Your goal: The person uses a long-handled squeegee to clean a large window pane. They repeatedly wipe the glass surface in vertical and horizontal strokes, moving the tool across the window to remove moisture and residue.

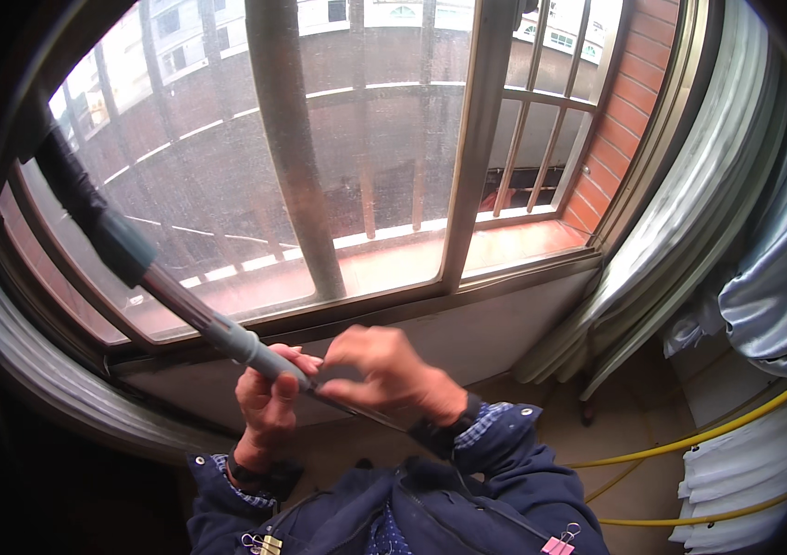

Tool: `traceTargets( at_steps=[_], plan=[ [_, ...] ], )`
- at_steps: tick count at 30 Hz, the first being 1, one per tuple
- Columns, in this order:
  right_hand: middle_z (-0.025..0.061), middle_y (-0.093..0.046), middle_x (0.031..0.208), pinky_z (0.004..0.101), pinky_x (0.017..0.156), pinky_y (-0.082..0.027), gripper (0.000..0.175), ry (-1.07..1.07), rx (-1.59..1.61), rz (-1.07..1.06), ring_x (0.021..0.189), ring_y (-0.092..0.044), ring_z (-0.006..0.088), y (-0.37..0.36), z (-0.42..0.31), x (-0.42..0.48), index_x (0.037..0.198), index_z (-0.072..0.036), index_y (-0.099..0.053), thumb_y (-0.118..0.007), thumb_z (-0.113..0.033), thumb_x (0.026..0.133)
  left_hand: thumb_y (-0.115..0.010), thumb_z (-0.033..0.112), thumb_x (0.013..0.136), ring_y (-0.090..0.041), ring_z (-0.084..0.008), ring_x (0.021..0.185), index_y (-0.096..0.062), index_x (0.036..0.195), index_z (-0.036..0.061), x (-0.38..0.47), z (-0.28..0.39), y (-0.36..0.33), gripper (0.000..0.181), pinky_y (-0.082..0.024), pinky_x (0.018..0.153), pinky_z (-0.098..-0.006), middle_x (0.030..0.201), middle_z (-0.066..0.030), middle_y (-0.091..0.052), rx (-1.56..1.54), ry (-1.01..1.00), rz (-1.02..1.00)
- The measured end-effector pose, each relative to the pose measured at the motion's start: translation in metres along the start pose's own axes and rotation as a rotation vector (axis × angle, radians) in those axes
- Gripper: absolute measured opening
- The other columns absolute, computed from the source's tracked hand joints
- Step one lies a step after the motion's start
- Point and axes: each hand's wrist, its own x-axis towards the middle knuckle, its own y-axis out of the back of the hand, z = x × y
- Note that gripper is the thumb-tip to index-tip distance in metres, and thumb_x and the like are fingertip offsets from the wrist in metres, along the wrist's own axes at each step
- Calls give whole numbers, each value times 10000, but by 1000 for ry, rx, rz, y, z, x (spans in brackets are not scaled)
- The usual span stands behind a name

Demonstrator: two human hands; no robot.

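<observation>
A telescopic pole [175,295] slants from the upper left down toward my chest, in front of the window. My left hand [270,399] is shut around its grey plastic sleeve [248,347], thumb on top. Higher up, the pole carries a dark green and black section [116,239], whose far end is lost in the dark rim. My right hand [390,374], slightly blurred, is at the sleeve's lower end, with thumb and bent fingers close to it. Whether it grips anything is unclear. A thinner rod [366,414] runs on below the sleeve, beneath my right wrist.
Ahead is a sliding window [379,173] with metal bars [522,159] outside and a sill track [393,305] below. Curtains [671,229] hang on the right, another curtain [102,388] on the left. Yellow hoses [712,427] cross the right side near a white pleated cloth [726,479].
</observation>
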Motion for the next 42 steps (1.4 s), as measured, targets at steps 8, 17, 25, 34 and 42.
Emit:
traceTargets(
  at_steps=[8,17,25,34,42],
  plan=[
    [173,-543,1419,403,1111,-384,734,-233,287,716,1346,-492,273,210,83,81,1479,27,-433,-706,-402,951,-611,486,1026,-650,-223,839,-550,1203,-27,5,-4,8,546,-498,1005,-464,897,-100,-624,102,-16,107],
    [276,-688,1219,432,908,-610,688,-283,909,-67,1039,-736,381,253,127,137,1394,120,-514,-718,-336,922,-623,534,1005,-659,-213,786,-582,1131,-36,17,-21,16,585,-501,987,-464,852,-87,-627,92,-29,145],
    [175,-724,1134,344,874,-604,843,-72,642,211,1019,-731,224,234,142,116,1302,49,-638,-731,-667,868,-624,502,1015,-634,-197,785,-567,1146,-37,32,-23,0,558,-523,958,-448,869,-92,-607,138,-83,201],
    [220,-691,1228,384,910,-587,910,-102,704,44,1039,-716,268,243,166,98,1409,52,-545,-324,-739,1015,-653,473,1006,-608,-183,772,-570,1164,-42,19,-36,-74,544,-544,912,-438,856,-84,-580,172,-147,345],
    [178,-739,1043,321,772,-579,774,-98,685,92,924,-729,234,221,152,94,1298,71,-587,-432,-643,1043,-664,475,999,-604,-180,772,-576,1153,-35,-15,-22,-121,540,-546,867,-411,831,-77,-579,233,-102,462]
  ],
)
